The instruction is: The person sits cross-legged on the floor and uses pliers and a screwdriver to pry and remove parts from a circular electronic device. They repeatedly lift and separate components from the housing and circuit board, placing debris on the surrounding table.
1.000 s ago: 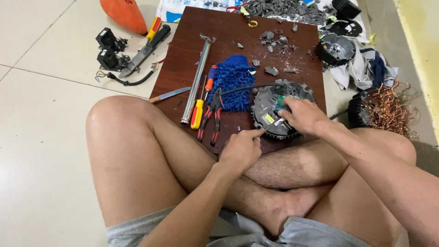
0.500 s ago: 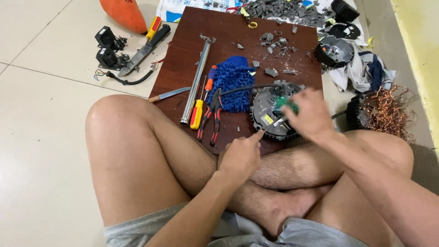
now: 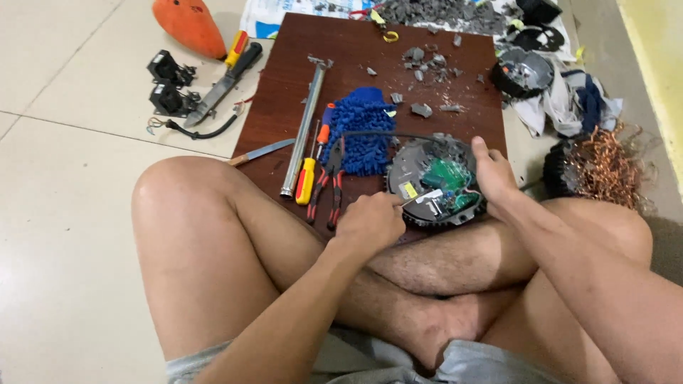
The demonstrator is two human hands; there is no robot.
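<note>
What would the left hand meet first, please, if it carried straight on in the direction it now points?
Most likely the green circuit board inside the round motor housing. The left hand points a thin tool up and rightward at it; depth is unclear.

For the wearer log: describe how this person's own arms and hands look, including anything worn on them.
Both arms are bare from the frame edge to the fingertips: no sleeves, gloves, watch, rings or bands show. The left hand and right hand are bare, with fine hair along the forearms. The only clothing in view is light grey shorts at the lap; the legs are bare too.
</note>
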